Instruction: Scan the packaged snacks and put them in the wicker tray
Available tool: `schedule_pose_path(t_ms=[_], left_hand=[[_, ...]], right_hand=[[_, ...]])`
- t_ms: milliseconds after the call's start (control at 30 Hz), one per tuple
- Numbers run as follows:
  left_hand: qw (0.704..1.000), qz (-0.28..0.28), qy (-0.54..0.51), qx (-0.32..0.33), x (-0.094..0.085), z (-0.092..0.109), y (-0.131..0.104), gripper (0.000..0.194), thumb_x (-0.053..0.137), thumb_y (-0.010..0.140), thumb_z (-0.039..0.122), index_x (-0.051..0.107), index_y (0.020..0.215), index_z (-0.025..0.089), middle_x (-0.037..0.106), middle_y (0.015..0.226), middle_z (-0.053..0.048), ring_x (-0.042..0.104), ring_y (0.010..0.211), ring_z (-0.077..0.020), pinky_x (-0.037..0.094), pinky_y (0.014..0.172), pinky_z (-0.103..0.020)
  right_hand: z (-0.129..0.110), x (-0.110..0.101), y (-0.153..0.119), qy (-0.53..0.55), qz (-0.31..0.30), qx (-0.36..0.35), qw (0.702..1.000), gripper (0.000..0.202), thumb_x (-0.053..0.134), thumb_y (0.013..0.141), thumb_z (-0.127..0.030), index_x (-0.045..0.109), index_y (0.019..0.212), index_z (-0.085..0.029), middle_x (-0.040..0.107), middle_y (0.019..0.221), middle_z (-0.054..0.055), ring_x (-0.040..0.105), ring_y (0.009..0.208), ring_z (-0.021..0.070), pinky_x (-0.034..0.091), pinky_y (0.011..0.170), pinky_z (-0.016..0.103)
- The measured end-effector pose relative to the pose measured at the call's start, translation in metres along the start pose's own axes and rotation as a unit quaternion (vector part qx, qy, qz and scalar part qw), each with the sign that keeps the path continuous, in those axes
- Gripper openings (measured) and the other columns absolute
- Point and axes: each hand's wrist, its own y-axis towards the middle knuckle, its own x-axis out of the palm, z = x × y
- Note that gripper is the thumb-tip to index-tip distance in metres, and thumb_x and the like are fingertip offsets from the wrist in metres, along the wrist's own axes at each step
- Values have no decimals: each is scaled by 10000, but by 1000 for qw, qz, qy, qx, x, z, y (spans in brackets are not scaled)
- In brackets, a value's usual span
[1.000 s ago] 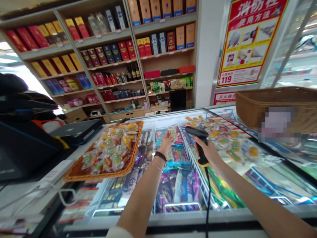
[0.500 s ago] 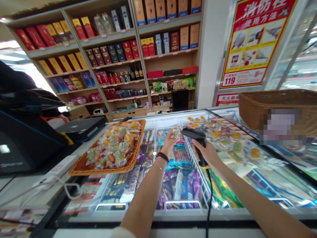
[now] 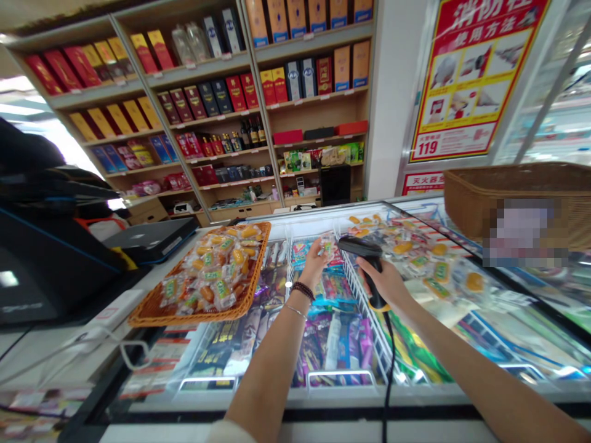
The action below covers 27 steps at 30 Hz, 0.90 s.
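Note:
My left hand (image 3: 315, 263) holds up a small clear-wrapped snack cake (image 3: 328, 246) with a green label, over the glass-topped freezer. Close by on the right, my right hand (image 3: 385, 283) grips a black barcode scanner (image 3: 362, 249) by its handle, with its head pointed left toward the packet. From the handle a black cable (image 3: 389, 369) runs down toward me. To the left, a shallow orange wicker tray (image 3: 143, 315) carries a heap of wrapped snack cakes (image 3: 212, 271). More wrapped cakes (image 3: 436, 271) lie spread out on the glass to the right of the scanner.
Wire baskets of ice cream packets (image 3: 337, 344) show through the freezer glass. A brown wicker basket (image 3: 466, 203) stands at the right. Dark checkout equipment (image 3: 50, 252) and a flat black box (image 3: 152, 237) occupy the left counter. Shelves of boxed bottles (image 3: 221, 95) line the back wall.
The view has shifted very slightly. Both hands, the packet and the scanner keep almost the same positions; a small yellow patch now shows by the equipment at left.

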Motion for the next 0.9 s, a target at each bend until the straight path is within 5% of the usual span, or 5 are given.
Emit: schedule_pose_path(t_ms=[233, 433, 633, 733, 900], left_hand=[[998, 19, -54, -23, 3, -1, 0, 657, 823, 742, 271, 588, 1355, 251, 681, 1163, -75, 662, 873, -148, 567, 889, -371], [991, 78, -83, -67, -7, 10, 9, 503, 807, 742, 149, 614, 1203, 211, 617, 920, -18, 632, 768, -128, 576, 946, -454], [982, 173, 74, 37, -67, 85, 10, 462, 711, 813, 149, 598, 1257, 205, 662, 1140, -98, 666, 920, -184, 566, 937, -409], [925, 247, 254, 136, -110, 136, -14, 390, 614, 851, 98, 630, 1231, 186, 660, 1279, -133, 613, 1184, -237, 470, 1088, -402], [814, 283, 481, 159, -163, 187, -69, 437, 546, 839, 72, 643, 1251, 179, 646, 1329, -142, 550, 1294, -281, 367, 1176, -450]], right_hand=[[-1, 3, -1, 44, 11, 12, 999, 504, 788, 723, -642, 557, 612, -209, 533, 431, -17, 459, 326, 109, 370, 349, 242], [-8, 11, 7, 144, 56, 52, 987, 427, 854, 649, -550, 648, 787, -203, 565, 567, -37, 469, 361, 98, 375, 305, 229], [-24, 43, 30, 163, -2, 67, 984, 372, 858, 649, -523, 636, 734, -237, 586, 591, 3, 495, 379, 137, 407, 305, 282], [-37, 72, 31, 182, -33, 64, 981, 375, 875, 644, -505, 634, 732, -231, 589, 597, 0, 496, 393, 127, 410, 317, 270], [-51, 113, 23, 198, -66, 66, 976, 355, 848, 678, -488, 659, 798, -213, 581, 611, -19, 495, 403, 110, 397, 325, 243]])
